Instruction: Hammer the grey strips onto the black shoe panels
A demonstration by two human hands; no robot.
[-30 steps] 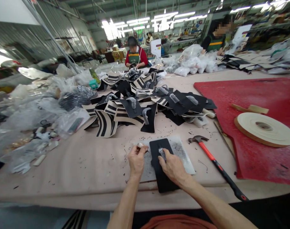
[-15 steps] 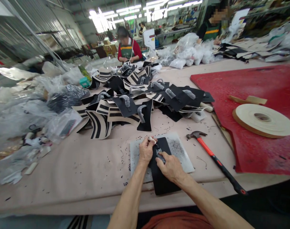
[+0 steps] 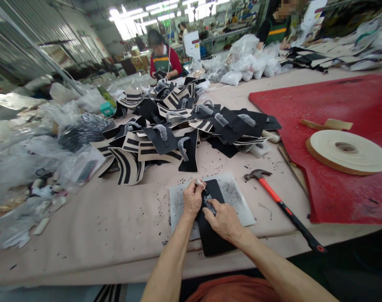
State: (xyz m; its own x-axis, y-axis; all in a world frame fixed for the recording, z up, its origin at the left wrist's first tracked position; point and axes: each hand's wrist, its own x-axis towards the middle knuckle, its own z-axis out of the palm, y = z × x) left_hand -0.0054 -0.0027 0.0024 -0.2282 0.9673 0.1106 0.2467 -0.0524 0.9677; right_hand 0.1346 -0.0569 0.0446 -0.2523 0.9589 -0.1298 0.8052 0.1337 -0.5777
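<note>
A flat black panel [image 3: 214,239] with rounded corners lies on a speckled pale board [image 3: 239,199] at the table's front edge. My left hand [image 3: 192,200] is closed in a pinch at the panel's upper left, with a small white piece at its fingertips; whether this is held or wrapped round a finger I cannot tell. Across the panel my right hand [image 3: 226,219] has thumb and fingers closed on a plastic-wrapped handle [image 3: 209,200]. The handle's lower part is hidden by that hand. A claw hammer [image 3: 277,197] with a red and black grip lies to the right.
Beyond the board is a heap of black panels [image 3: 161,140] with wrapped handles and striped pieces. Plastic bags [image 3: 30,155] crowd the left. On the right, a tape roll [image 3: 344,149] rests on a red sheet [image 3: 281,100]. Two co-workers [image 3: 165,63] sit across the table.
The camera view has shifted slightly. Both hands keep nearly the same hold on the panel and its handle. The co-worker in red now has a dark piece raised in their hands.
</note>
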